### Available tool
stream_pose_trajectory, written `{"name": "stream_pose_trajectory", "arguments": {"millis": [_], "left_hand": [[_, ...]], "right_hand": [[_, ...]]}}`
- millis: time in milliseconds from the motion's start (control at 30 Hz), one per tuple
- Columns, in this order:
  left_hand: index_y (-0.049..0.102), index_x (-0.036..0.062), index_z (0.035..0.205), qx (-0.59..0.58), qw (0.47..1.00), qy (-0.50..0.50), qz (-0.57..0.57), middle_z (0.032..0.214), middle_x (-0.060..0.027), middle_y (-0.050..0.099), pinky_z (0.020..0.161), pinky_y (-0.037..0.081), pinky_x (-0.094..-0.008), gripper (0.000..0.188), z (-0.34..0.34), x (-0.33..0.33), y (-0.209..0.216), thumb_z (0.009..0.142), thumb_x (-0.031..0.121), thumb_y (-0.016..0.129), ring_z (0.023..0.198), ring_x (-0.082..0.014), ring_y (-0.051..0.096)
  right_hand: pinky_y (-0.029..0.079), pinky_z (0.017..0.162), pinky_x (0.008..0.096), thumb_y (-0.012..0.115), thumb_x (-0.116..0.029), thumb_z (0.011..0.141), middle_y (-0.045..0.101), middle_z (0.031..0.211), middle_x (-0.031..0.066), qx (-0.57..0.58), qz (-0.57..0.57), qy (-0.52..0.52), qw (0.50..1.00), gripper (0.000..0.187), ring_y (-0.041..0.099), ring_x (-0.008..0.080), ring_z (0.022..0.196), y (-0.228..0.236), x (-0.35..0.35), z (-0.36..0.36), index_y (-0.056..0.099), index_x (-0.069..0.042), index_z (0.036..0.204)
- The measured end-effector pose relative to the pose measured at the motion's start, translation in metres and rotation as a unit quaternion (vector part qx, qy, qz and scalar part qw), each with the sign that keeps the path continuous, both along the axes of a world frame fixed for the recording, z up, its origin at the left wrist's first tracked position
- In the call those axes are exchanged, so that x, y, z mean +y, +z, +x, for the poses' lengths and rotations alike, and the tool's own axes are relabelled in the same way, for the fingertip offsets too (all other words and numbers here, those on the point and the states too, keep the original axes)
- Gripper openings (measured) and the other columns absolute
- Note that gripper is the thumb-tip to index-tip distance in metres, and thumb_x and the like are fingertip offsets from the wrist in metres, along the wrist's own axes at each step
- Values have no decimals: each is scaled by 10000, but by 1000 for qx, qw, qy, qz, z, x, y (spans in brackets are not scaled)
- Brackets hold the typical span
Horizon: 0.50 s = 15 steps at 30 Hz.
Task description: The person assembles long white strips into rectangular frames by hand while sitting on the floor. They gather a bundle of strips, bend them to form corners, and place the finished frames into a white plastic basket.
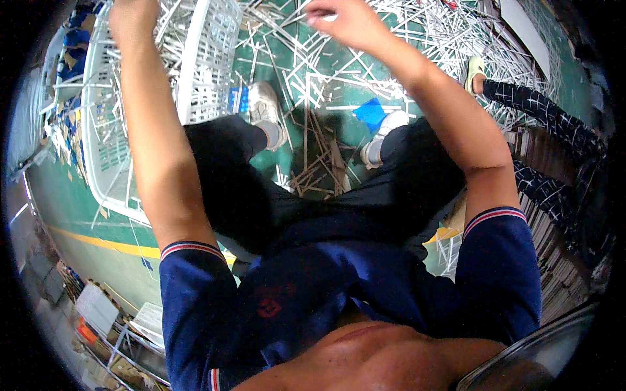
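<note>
My left hand (135, 21) reaches over a white plastic basket (195, 55) at the upper left. It is smeared by motion and its fingers run out of the top edge, so what it holds, if anything, is hidden. Thin white strips (171, 29) lie inside the basket. My right hand (342, 18) hovers above the littered floor at the top middle. Its thumb stands apart from the loosely bent fingers, and nothing shows between them. Below it, many white strips (306, 81) lie scattered crosswise on the green floor.
Between my shoes (263, 107) lie brownish strips (332, 166) and a blue scrap (370, 115). At the right, another person's patterned trouser leg (541, 104) and light green shoe (475, 73) are close by, next to stacked flat sheets (551, 225). A metal rack (127, 352) stands at the lower left.
</note>
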<state>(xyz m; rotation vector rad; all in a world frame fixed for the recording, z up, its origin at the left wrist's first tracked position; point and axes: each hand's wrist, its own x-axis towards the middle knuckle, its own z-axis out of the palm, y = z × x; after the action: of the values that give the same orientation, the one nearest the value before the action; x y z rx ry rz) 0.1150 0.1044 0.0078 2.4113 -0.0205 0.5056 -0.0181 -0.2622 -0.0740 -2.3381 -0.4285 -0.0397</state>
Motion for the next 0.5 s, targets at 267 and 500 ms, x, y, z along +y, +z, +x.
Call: {"name": "stream_pose_trajectory", "arguments": {"millis": [267, 500], "left_hand": [[723, -59, 1116, 91, 984, -145, -48, 980, -204, 762, 860, 542, -371, 462, -66, -109, 15, 877, 336, 729, 929, -291, 736], [765, -30, 1038, 130, 967, -149, -162, 925, -123, 757, 811, 525, -323, 327, -73, -86, 50, 916, 264, 691, 868, -205, 695]], "right_hand": [[538, 970, 458, 726, -454, 838, 670, 1274, 232, 175, -249, -72, 950, 689, 657, 382, 1161, -128, -41, 16, 591, -57, 1385], [501, 1056, 500, 816, -475, 807, 573, 1345, 288, 115, -290, -57, 948, 866, 607, 466, 1203, -236, 3, 53, 463, 3, 1437]]}}
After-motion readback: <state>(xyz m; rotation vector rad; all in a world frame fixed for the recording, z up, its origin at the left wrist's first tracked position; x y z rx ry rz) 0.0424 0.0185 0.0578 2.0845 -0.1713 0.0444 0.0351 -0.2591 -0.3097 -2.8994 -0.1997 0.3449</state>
